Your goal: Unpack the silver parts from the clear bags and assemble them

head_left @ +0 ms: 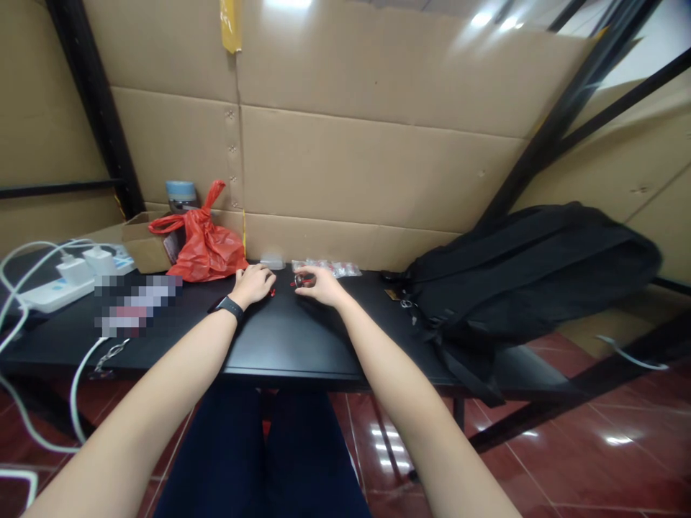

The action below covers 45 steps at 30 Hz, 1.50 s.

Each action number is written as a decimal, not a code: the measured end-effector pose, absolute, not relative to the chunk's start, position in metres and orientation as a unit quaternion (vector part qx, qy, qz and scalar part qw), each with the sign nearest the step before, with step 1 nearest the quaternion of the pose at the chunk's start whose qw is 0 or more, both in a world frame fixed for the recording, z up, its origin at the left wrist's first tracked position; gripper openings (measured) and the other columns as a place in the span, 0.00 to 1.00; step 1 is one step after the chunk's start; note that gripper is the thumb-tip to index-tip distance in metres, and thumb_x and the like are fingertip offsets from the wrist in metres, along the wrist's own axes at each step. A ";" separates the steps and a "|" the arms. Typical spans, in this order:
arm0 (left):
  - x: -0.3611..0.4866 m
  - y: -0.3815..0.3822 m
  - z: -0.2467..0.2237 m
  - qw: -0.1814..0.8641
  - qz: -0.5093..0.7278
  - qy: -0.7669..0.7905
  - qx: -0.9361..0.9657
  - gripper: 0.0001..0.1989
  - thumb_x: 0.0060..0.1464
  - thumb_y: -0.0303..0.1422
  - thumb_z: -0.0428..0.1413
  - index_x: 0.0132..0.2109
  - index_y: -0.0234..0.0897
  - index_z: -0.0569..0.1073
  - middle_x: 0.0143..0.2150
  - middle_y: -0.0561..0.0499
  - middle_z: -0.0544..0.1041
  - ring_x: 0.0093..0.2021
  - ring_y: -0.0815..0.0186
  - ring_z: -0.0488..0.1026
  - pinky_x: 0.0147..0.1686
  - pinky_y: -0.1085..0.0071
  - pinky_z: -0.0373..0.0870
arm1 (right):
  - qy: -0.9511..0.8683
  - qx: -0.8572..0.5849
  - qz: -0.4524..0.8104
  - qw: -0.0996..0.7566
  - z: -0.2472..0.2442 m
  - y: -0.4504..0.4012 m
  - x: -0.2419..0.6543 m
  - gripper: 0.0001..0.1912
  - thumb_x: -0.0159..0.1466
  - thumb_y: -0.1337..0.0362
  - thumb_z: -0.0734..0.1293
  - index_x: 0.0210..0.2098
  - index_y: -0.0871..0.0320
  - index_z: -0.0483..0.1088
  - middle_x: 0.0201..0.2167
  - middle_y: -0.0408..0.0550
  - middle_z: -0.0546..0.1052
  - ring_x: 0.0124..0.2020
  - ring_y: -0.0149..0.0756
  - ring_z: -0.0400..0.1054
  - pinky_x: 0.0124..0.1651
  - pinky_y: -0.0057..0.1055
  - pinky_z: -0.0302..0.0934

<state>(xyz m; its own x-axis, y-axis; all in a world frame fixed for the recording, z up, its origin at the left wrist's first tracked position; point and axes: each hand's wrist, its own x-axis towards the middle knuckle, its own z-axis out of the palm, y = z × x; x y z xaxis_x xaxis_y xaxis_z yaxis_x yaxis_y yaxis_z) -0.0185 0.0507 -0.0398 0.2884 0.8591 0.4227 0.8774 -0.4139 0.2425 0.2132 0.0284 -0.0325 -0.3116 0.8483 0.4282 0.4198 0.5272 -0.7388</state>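
My left hand (253, 285), with a dark watch (229, 308) on its wrist, rests on the black table top (291, 345). Its fingers are apart and bent downward; the thumb is mostly hidden. Tiny red bits (273, 293) lie beside its fingertips. Thumb and fingers of my right hand (322, 286) curve around a small clear round container (299, 280), too small to make out fully. Something red shows by it. Behind the hands lie a clear plastic box (273, 262) and a row of clear packets with red contents (335, 268).
A red plastic bag (208, 248) stands by a cardboard box (148, 241) and a blue-lidded jar (182, 193). Further left is a white power strip (59, 288) with cables. A black backpack (529, 273) covers the table's right side. Cardboard panels (367, 165) form the back wall.
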 end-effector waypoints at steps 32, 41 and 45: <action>-0.013 0.049 -0.025 -0.032 -0.337 -0.368 -0.866 0.16 0.57 0.27 0.54 0.52 0.40 0.75 0.39 0.50 0.81 0.40 0.63 0.78 0.45 0.69 0.70 | -0.765 -0.445 0.207 0.418 -0.020 0.030 0.235 0.24 0.53 0.69 0.75 0.50 0.57 0.76 0.44 0.50 0.80 0.40 0.36 0.76 0.51 0.37 0.69; 0.010 0.020 -0.026 -0.020 -0.185 -0.319 -0.929 0.08 0.58 0.37 0.56 0.36 0.40 0.78 0.41 0.50 0.81 0.43 0.61 0.76 0.45 0.69 0.67 | -0.768 -0.482 0.178 0.383 -0.012 0.023 0.244 0.22 0.52 0.65 0.77 0.47 0.58 0.76 0.41 0.49 0.80 0.36 0.35 0.74 0.44 0.33 0.68; 0.009 0.011 -0.020 -0.044 -0.130 -0.350 -0.927 0.14 0.61 0.44 0.53 0.46 0.46 0.79 0.53 0.51 0.79 0.54 0.56 0.72 0.54 0.61 0.62 | -0.771 -0.499 0.179 0.352 -0.007 0.017 0.245 0.23 0.52 0.60 0.78 0.46 0.59 0.76 0.37 0.47 0.79 0.33 0.32 0.72 0.40 0.30 0.66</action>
